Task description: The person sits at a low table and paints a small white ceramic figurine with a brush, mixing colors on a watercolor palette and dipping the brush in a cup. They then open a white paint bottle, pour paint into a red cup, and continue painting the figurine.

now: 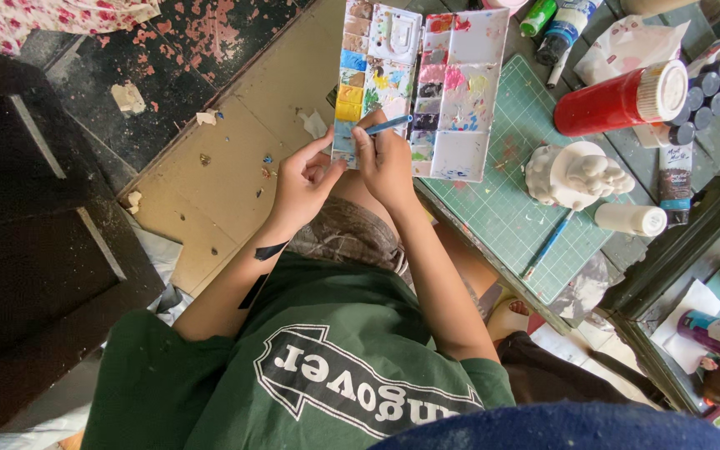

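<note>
The right hand (pixel 387 158) pinched a blue brush (pixel 389 126) over the paint tray (pixel 460 154). The left hand (pixel 306 179) gripped the tray's edge. At three o'clock, the white figure (pixel 577 175) looked unpainted.

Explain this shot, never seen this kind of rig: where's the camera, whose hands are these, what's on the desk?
There is no machine here. One camera sits on a person's head and looks down, so the green shirt at the bottom is their own chest and both arms reach away from the lens. The right hand grips a blue brush with its tip over a paint palette full of mixed colours. The left hand is at the palette's near corner; whether it grips it is unclear. To the right is a green cutting mat with a white figurine and a second brush on it. Beyond it lie a red bottle and paint tubes.
</note>
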{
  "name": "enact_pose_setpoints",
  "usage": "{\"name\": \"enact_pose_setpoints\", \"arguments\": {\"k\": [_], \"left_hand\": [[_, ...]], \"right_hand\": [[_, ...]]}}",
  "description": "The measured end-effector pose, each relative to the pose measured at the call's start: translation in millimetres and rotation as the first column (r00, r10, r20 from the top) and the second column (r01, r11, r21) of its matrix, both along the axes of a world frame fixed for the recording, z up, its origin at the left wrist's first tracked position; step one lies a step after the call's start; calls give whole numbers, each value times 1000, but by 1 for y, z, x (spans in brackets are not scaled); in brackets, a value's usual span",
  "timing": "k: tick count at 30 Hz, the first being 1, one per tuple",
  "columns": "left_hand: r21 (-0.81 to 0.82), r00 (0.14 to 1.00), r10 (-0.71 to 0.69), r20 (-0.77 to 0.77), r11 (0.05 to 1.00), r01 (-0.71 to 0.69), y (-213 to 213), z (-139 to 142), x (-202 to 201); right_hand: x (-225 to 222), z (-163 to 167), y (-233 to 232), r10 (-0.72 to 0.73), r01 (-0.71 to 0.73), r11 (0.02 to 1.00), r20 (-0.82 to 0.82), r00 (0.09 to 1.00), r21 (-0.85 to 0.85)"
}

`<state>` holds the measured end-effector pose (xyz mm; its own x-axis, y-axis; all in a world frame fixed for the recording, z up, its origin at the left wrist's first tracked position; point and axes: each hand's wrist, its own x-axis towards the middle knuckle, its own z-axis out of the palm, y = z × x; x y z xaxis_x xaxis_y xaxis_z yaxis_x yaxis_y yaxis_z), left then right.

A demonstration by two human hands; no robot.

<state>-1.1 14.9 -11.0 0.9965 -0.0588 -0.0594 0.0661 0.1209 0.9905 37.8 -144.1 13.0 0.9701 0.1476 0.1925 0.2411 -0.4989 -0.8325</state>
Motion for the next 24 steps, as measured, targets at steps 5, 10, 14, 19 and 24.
{"name": "enact_pose_setpoints", "arguments": {"k": [5,10,14,19,24], "left_hand": [[67,1000,-3,-3,998,3,2,0,0],[-82,1000,14,22,997,-12,-1,-5,2],[13,1000,-23,-12,1000,23,5,-6,4],[262,999,-19,51,965,5,15,8,8],[478,896,-44,441,857,-193,21,33,10]], "right_hand": [[2,0,-2,45,-45,999,-22,999,20],[1,-2,-8,111,-94,987,-127,986,132],[2,-4,-14,147,-113,974,-165,975,199],[2,-5,-16,181,-132,954,-166,969,269],[2,-3,-14,143,-97,967,-182,973,238]]}}
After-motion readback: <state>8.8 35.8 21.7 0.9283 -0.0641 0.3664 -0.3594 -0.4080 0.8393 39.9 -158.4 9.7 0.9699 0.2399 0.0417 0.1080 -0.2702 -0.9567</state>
